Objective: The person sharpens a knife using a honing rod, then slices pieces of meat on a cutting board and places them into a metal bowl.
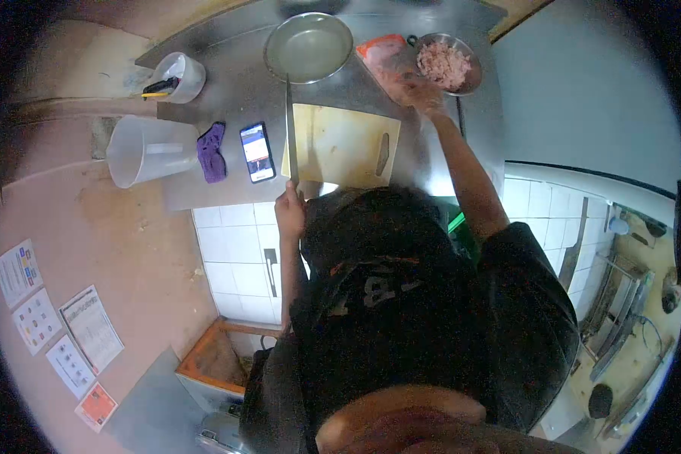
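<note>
My left hand is closed around the handle of a long knife, near the front edge of the steel table. The blade points away from me, over the left side of a worn, pale cutting board, and its tip reaches the rim of a round metal bowl. My right hand grips the near end of a clear plastic bag with a red-orange edge and pinkish contents. Just beyond that hand stands a metal bowl of chopped pink meat.
A phone with a lit screen lies left of the board, beside a purple cloth. Further left are a translucent pitcher and a white tub holding black and yellow-handled tools. A large pale panel borders the table's right side.
</note>
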`<state>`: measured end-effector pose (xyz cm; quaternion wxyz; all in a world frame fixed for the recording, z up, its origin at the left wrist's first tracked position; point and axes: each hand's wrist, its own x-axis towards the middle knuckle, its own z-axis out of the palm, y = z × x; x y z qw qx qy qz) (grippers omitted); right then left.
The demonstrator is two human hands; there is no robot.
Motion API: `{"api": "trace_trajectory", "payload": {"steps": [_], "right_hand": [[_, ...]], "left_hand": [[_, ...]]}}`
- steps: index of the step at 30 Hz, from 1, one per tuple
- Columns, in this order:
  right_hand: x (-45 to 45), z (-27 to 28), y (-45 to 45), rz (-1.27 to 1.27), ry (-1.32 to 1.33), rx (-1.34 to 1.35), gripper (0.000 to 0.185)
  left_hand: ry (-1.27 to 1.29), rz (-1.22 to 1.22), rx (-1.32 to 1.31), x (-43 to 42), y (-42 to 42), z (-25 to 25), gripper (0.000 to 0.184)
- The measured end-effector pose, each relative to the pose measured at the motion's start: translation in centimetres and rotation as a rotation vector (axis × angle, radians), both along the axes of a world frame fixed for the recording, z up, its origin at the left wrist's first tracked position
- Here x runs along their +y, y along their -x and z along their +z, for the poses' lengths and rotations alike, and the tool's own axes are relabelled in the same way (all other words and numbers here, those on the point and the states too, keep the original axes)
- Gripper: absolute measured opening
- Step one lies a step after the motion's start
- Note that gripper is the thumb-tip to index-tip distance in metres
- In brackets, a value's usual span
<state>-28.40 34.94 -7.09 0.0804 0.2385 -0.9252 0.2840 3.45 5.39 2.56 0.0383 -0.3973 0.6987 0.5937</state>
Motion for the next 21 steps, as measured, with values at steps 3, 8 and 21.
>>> {"api": "trace_trajectory", "payload": {"steps": [3, 8, 21], "right_hand": [[2.0, 2.6, -0.6, -0.045, 0.013, -0.44, 0.037], [4.2, 2.5, -0.5, -0.162, 0.108, -0.45, 0.037], [-6.6, 14.8, -12.2, 0.613, 0.863, -0.861, 0.037]], "left_hand": [[-0.009, -0.023, 0.038, -0.6, -0.8, -1.8, 0.06], [0.0, -0.037, 0.129, 0.3, 0.0, -1.8, 0.057], [0.008, -0.164, 0.431, 5.5, 8.0, 9.4, 0.021]]}}
